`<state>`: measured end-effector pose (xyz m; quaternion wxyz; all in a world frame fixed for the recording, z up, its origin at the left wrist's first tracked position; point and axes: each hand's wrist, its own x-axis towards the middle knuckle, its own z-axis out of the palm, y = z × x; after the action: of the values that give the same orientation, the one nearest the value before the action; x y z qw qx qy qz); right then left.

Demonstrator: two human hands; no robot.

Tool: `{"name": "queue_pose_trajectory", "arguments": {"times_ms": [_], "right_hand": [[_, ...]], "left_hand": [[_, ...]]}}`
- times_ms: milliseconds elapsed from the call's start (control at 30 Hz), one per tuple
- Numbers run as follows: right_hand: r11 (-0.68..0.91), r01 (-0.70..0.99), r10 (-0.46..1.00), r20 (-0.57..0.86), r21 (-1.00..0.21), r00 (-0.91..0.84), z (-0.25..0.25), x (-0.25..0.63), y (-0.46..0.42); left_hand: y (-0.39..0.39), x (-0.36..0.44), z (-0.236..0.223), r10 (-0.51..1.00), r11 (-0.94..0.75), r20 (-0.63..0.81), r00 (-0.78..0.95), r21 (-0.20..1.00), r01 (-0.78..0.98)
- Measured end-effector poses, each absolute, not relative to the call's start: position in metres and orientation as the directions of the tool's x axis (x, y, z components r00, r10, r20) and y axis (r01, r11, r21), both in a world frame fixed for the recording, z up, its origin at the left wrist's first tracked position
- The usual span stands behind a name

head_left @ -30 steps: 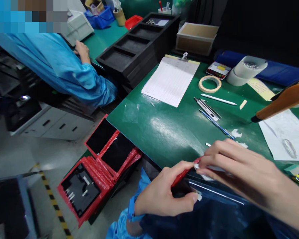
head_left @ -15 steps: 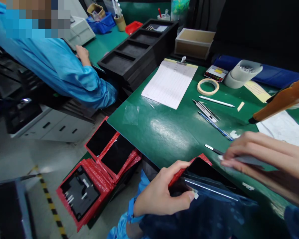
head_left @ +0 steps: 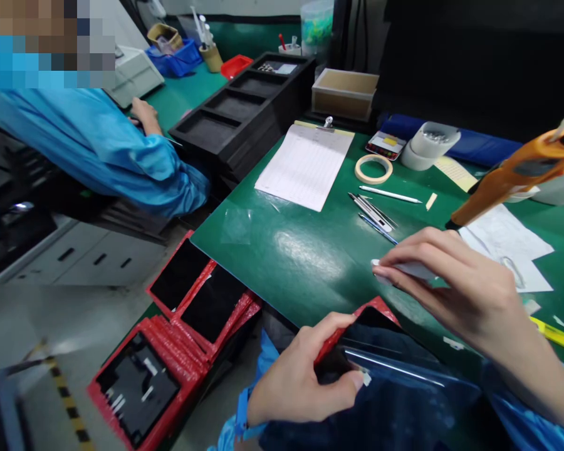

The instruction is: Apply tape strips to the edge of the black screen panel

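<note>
A dark glossy screen panel (head_left: 404, 394) with a clear film on its face lies low in the view, partly out of frame. Red bubble wrap (head_left: 378, 305) shows at its far corner. My left hand (head_left: 305, 369) grips the panel's left edge, its thumb on the face beside a small white tab (head_left: 366, 378). Over the desk, apart from the panel, my right hand (head_left: 451, 275) pinches a small white piece (head_left: 375, 264) at its fingertips. A pale sheet-like thing (head_left: 416, 269) shows under those fingers; whether they hold it I cannot tell.
On the green desk (head_left: 301, 257) are a clipboard (head_left: 305, 166), a tape roll (head_left: 357, 169), pens (head_left: 390, 194), tweezers (head_left: 371, 211) and an orange tool (head_left: 502, 178). Red-wrapped panels (head_left: 138, 388) stand stacked at lower left. A co-worker's blue sleeve (head_left: 136, 163) is at the left.
My right hand has moved left and away from me with the small white piece. A dark, white-ended tool beside it is no longer visible. My left hand keeps its grip on the panel.
</note>
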<state>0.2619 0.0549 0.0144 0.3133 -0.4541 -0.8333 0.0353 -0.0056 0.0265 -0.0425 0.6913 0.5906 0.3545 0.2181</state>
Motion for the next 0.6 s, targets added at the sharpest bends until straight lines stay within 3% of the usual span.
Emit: {"name": "queue_pose_trajectory", "arguments": {"times_ms": [233, 433, 600], "right_hand": [[0.559, 0.72, 0.825, 0.361, -0.411, -0.434, 0.023, 0.277, 0.055], [0.453, 0.805, 0.881, 0.331, -0.384, -0.338, -0.001, 0.292, 0.056], [0.421, 0.873, 0.887, 0.314, -0.248, -0.339, -0.028, 0.29, 0.034]], "left_hand": [[0.017, -0.018, -0.051, 0.786, 0.234, -0.231, 0.574, 0.97, 0.07], [-0.002, -0.059, -0.059, 0.951, 0.309, -0.306, -0.042, 0.936, 0.171], [-0.002, -0.085, -0.068, 0.924, 0.304, -0.243, -0.294, 0.935, 0.181]]}}
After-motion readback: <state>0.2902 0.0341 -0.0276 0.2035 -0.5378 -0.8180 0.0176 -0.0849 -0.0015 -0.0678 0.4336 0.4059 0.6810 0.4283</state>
